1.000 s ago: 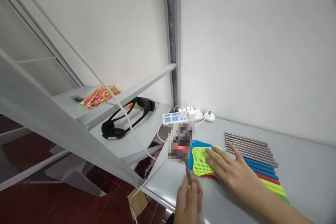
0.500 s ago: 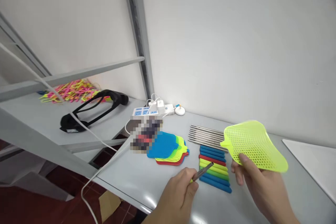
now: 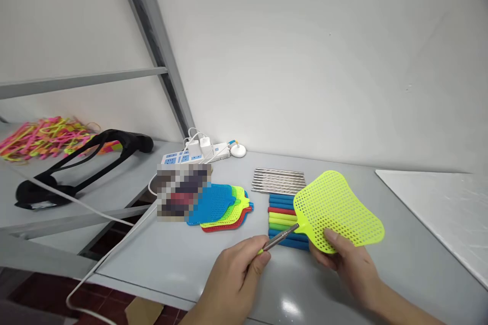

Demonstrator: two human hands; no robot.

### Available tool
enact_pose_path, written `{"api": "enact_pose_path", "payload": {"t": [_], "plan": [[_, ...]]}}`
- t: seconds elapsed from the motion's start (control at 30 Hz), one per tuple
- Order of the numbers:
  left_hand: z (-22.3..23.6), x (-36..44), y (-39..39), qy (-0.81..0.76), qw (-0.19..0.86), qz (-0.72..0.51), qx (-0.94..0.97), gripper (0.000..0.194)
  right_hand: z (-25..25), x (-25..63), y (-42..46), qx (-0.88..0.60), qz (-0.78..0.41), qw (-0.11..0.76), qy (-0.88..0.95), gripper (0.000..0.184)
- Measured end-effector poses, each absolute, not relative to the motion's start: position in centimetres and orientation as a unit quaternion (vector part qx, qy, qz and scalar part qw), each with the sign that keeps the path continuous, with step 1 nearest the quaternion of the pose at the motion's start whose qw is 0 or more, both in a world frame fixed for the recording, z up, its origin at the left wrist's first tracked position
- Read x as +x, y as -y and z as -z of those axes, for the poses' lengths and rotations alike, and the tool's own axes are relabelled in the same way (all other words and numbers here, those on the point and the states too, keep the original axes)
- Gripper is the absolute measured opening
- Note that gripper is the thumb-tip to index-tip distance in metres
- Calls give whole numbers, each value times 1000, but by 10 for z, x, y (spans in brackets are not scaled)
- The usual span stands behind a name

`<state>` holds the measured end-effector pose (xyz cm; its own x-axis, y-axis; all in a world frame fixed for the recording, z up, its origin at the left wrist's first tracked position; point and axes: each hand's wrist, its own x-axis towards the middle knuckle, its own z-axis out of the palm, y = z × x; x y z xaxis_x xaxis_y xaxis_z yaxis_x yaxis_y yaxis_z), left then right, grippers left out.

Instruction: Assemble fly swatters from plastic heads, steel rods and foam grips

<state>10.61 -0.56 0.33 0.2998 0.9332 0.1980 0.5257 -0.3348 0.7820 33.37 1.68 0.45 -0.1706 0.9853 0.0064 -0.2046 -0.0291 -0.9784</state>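
Note:
My left hand (image 3: 238,274) is closed around a telescopic metal rod (image 3: 280,238); a bit of yellow-green shows at its fingers, and the rest is hidden in the palm. My right hand (image 3: 348,264) pinches a yellow-green perforated fly swatter head (image 3: 339,208) between thumb and fingers. The head's narrow neck meets the rod's tip, though I cannot tell how far in it sits. Behind them lie coloured handle tubes (image 3: 282,218) in blue, red, yellow and green, side by side. Beyond these is a row of metal rods (image 3: 278,180). To the left, more swatter heads (image 3: 217,205) are stacked.
A white power strip (image 3: 196,151) with plugged-in chargers stands at the back, beside a round white object (image 3: 238,151). A white cable (image 3: 114,251) crosses the left edge. A black frame (image 3: 84,167) and colourful strips (image 3: 49,137) lie left. A white board (image 3: 438,208) is at right.
The rod and swatter head have come together, neck to tip, where before there was a gap. My view has turned to the right.

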Motion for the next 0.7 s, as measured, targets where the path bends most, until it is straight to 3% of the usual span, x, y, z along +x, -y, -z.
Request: {"api": "enact_pose_path", "payload": {"t": [0.17,0.47,0.7], "plan": [[-3,105,4,-488,319,-324,745,26,-6,333,-23,-387,-576,530,488,36],[0,103,4,-482,275,-323,767,25,-11,353,-28,-392,-552,449,584,41],[2,104,5,-485,263,-330,766,26,-12,354,-26,-443,-471,463,606,44]]}}
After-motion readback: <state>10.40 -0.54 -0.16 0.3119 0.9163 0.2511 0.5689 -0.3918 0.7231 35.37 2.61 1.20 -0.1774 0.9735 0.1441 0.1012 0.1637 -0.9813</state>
